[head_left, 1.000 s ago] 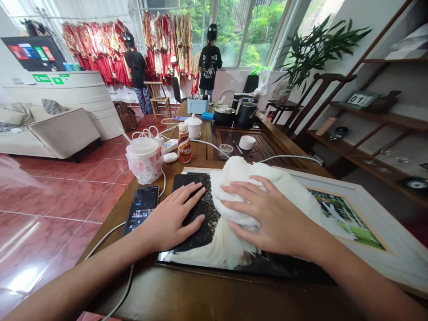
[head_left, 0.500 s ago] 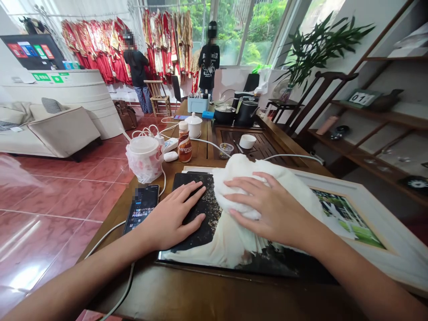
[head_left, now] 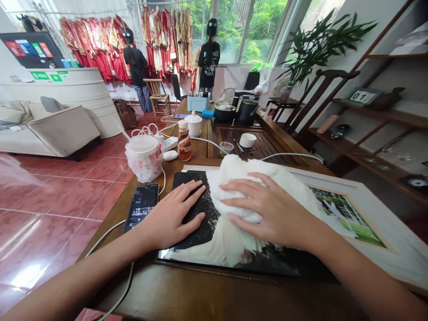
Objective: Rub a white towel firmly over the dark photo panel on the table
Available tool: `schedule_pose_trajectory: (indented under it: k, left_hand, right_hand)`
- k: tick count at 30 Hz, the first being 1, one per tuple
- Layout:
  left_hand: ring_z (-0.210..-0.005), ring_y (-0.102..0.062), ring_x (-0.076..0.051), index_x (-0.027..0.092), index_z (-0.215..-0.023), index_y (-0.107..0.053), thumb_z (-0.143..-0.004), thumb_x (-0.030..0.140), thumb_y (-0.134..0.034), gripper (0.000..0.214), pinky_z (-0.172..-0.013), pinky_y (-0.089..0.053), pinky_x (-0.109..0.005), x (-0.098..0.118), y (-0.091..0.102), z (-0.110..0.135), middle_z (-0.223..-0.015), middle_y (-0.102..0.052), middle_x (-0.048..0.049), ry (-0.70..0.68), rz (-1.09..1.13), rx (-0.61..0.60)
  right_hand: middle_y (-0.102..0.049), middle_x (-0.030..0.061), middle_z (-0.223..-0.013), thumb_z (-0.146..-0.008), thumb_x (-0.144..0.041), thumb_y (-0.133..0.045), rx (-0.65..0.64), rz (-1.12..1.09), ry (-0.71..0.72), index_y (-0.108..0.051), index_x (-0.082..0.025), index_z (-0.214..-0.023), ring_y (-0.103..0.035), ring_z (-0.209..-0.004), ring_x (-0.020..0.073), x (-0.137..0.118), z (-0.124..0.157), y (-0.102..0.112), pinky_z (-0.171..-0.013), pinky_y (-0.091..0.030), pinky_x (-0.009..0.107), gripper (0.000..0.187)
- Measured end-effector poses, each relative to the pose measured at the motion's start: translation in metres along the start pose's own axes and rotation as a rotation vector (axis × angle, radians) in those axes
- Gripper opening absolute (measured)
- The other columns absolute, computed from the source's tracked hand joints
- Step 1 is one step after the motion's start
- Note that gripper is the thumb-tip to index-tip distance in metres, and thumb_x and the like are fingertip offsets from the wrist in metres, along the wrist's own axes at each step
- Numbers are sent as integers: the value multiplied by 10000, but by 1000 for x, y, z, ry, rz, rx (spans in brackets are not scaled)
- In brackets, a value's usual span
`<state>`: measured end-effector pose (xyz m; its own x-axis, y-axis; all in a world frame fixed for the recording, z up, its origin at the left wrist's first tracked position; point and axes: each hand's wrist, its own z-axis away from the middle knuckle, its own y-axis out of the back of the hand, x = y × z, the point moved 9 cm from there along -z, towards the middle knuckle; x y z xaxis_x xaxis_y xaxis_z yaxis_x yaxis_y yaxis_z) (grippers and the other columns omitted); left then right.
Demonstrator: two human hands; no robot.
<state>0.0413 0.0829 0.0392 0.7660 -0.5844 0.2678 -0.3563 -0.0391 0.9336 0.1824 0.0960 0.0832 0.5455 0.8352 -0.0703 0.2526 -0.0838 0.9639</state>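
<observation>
We log a wooden table (head_left: 200, 292) at the near side. At the far side stand two people, one person (head_left: 137, 67) at the red garments (head_left: 96, 53) and another person (head_left: 209, 53) before the window. A large framed photo (head_left: 374, 218) lies on the table, with one white towel (head_left: 240, 191) bunched on it. Our right hand (head_left: 267, 209) is spread, pressing on the towel; our left hand (head_left: 174, 214) is spread flat on the photo's dark area, just beside the towel. Neither pinches. Left of the photo lies one phone (head_left: 142, 207). Farther on stands one bottle (head_left: 184, 141) labelled NESCAFÉ. A small sign (head_left: 363, 96) on the far-right shelf reads 01. Against the earlier frame, the towel sits slightly left.
</observation>
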Motion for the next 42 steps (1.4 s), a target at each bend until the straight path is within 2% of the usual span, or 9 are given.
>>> schedule_pose_trajectory:
  k: [3, 7, 10, 18, 21, 26, 34, 38, 42]
  left_hand:
    - [-1456, -268, -260, 222, -1527, -285, -993, 401, -462, 590, -1191, -266, -452, 0, 1, 1, -1584, -292, -77, 7, 5, -4]
    - [-1454, -270, -269, 188, -1505, -332, -990, 391, -463, 569, -1191, -267, -449, 0, 0, 1, -1576, -302, -106, 6, 0, -15]
    - [-1453, -273, -268, 189, -1469, -393, -985, 355, -475, 518, -1189, -276, -439, 1, 0, 0, -1565, -320, -109, -18, 10, -10]
    - [-1457, -266, -260, 225, -1529, -275, -999, 402, -448, 585, -1189, -266, -458, 0, 1, 1, -1585, -287, -81, 4, 0, -7]
    - [-1455, -270, -266, 224, -1525, -285, -994, 397, -459, 585, -1187, -274, -460, 0, 1, 2, -1583, -294, -81, 1, 10, 2]
    - [-1449, -285, -271, 191, -1476, -376, -984, 369, -477, 533, -1184, -288, -447, -1, -1, 1, -1563, -327, -106, -8, 11, 3]
    - [-1467, -238, -244, 201, -1532, -268, -1002, 401, -443, 593, -1193, -260, -452, 1, -1, 1, -1586, -284, -87, 6, -25, -23]
    - [-1451, -277, -274, 214, -1504, -329, -988, 385, -474, 562, -1180, -288, -471, 1, 2, 1, -1573, -313, -91, -7, 6, 8]
    - [-1449, -283, -277, 208, -1457, -405, -976, 338, -494, 506, -1179, -296, -457, 2, 2, 0, -1566, -321, -102, -25, 19, 8]
  right_hand:
    - [-600, 20, -1351, -904, -395, -530, 21, 43, -12, -672, -316, -1149, -530, -1244, 258, 6, -1, 0, -1091, -245, 539, 293]
    - [-579, -35, -1378, -899, -406, -537, -60, -34, 129, -650, -361, -1165, -511, -1272, 214, -22, 4, -3, -1136, -145, 512, 293]
    - [-582, -70, -1369, -923, -407, -508, -106, -81, 183, -632, -400, -1185, -502, -1283, 178, -36, 7, -4, -1147, -131, 470, 290]
    - [-604, 31, -1348, -922, -385, -510, 20, 78, -3, -636, -328, -1229, -541, -1233, 256, 8, 0, 1, -1075, -271, 541, 336]
    - [-600, 47, -1357, -891, -380, -553, 7, 58, 54, -621, -312, -1259, -535, -1242, 278, -5, 1, 0, -1092, -234, 569, 381]
    - [-560, 8, -1402, -915, -389, -525, -91, -65, 168, -505, -403, -1367, -508, -1278, 236, -36, 5, -5, -1132, -161, 551, 452]
    - [-552, 30, -1408, -896, -370, -547, -41, 25, 75, -581, -364, -1297, -518, -1265, 258, -5, 2, -2, -1098, -244, 558, 402]
    - [-565, 43, -1395, -894, -388, -551, -62, -18, 150, -607, -341, -1263, -507, -1274, 258, -24, 5, -2, -1124, -163, 563, 376]
    - [-570, -3, -1390, -911, -382, -529, -105, -82, 209, -596, -390, -1262, -518, -1265, 221, -40, 8, -3, -1138, -162, 518, 357]
